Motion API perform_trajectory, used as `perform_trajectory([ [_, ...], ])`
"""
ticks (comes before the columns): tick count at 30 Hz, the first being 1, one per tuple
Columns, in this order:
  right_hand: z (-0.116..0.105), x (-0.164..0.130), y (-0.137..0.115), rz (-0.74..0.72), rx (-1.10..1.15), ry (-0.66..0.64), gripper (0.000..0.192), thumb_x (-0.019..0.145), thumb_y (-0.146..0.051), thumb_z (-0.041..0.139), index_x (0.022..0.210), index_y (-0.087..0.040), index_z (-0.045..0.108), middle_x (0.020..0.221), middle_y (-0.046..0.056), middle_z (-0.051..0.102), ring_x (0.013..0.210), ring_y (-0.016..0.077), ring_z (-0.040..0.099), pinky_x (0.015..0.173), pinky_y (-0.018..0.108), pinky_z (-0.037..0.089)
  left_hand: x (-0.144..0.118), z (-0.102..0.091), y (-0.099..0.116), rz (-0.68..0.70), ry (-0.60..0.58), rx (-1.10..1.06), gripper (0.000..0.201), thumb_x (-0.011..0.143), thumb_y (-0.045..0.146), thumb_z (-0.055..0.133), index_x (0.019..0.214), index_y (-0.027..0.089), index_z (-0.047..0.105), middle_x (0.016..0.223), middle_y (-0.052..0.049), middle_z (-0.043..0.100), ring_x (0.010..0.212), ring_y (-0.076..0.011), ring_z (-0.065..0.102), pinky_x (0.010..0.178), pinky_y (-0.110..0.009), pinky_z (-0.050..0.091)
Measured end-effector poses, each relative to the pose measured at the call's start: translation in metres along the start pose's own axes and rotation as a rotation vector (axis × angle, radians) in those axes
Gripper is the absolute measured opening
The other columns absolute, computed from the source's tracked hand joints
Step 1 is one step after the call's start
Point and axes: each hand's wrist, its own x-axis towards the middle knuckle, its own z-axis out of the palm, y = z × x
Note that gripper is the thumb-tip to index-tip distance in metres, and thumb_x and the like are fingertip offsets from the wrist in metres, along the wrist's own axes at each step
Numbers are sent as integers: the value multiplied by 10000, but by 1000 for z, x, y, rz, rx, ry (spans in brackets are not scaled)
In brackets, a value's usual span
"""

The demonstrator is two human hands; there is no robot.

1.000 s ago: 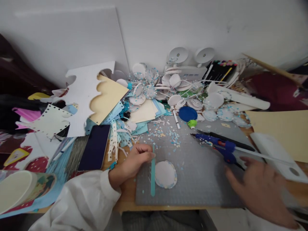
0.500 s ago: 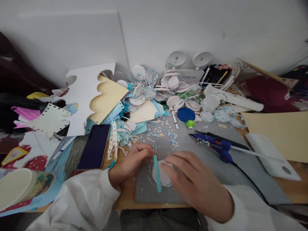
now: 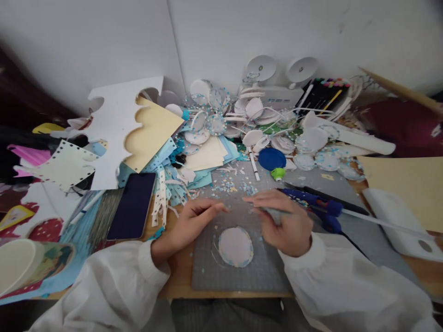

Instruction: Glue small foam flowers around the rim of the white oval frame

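Right now the right hand (image 3: 285, 226) is pinched closed on a thin teal stick (image 3: 273, 210), which lies almost level across its fingers and is blurred. The left hand (image 3: 192, 221) holds nothing: its fingers are loosely extended toward the right, resting on or just over the grey cutting mat (image 3: 238, 272). Between the two hands, a little nearer the person, a white paper disc (image 3: 236, 246) with a speckled blue edge lies flat on the mat, touched by neither hand. Just beyond the right hand lies a blue glue gun (image 3: 316, 206), its cord trailing off to the right. A dark phone (image 3: 132, 205) lies face up on the worktop left of the left hand, beside a heap of blue and cream paper scraps (image 3: 194, 166). Further back are a blue lid (image 3: 272, 158), a small green cap (image 3: 278, 173) and a scatter of white discs (image 3: 311, 138) against the wall.
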Motion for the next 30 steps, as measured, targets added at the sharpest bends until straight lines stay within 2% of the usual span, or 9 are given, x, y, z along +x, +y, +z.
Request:
perform_trajectory([
  [2, 1, -7, 11, 193, 60, 77, 185, 849, -114, 555, 952, -267, 552, 856, 42, 698, 809, 222, 686, 714, 396, 564, 2, -3, 1, 94, -7, 151, 223, 856, 312, 579, 902, 156, 732, 809, -53, 691, 710, -151, 564, 614, -228, 403],
  [5, 4, -17, 22, 404, 161, 138, 64, 882, -189, 527, 911, -246, 535, 804, 49, 650, 674, 206, 662, 591, 364, 552, 5, -5, -2, 221, -115, 384, 214, 875, 261, 554, 972, 144, 705, 771, -53, 675, 665, -141, 558, 596, -223, 392],
  [8, 6, -20, 25, 487, 259, 140, 9, 894, -230, 523, 886, -235, 521, 737, 29, 609, 563, 167, 604, 510, 319, 526, 9, -7, -6, 317, -272, 539, 210, 908, 234, 507, 861, 146, 692, 753, -56, 655, 700, -147, 560, 657, -239, 399],
  [11, 6, -18, 22, 503, 319, 139, 25, 901, -254, 520, 887, -236, 512, 730, 21, 585, 558, 157, 593, 493, 305, 520, 12, -8, -9, 354, -363, 600, 240, 934, 240, 478, 833, 146, 675, 777, -61, 632, 747, -154, 557, 693, -246, 396],
  [16, 2, -16, 17, 533, 337, 139, 78, 910, -316, 508, 889, -241, 504, 776, 47, 587, 620, 183, 621, 500, 327, 522, 15, -11, -8, 362, -444, 614, 195, 922, 265, 518, 933, 169, 688, 849, -66, 637, 801, -164, 568, 724, -254, 396],
  [22, 2, -16, 16, 551, 350, 174, 100, 893, -339, 540, 892, -245, 504, 745, 31, 581, 614, 182, 620, 494, 323, 514, 12, -9, -6, 410, -469, 679, 159, 836, 316, 630, 905, 185, 687, 922, -71, 641, 873, -192, 561, 772, -287, 396],
  [26, 1, -15, 15, 544, 393, 170, 85, 890, -327, 550, 885, -246, 525, 744, 26, 572, 600, 171, 613, 487, 319, 508, 11, -8, -2, 364, -426, 529, 100, 853, 253, 602, 843, 168, 653, 896, -67, 617, 859, -172, 567, 775, -274, 424],
  [30, -1, -17, 15, 542, 403, 171, 96, 898, -351, 530, 892, -257, 516, 780, 42, 581, 678, 200, 639, 501, 333, 519, 7, -6, 3, 220, -324, 243, 99, 892, 238, 549, 844, 155, 572, 1004, -99, 635, 934, -187, 588, 816, -293, 459],
])
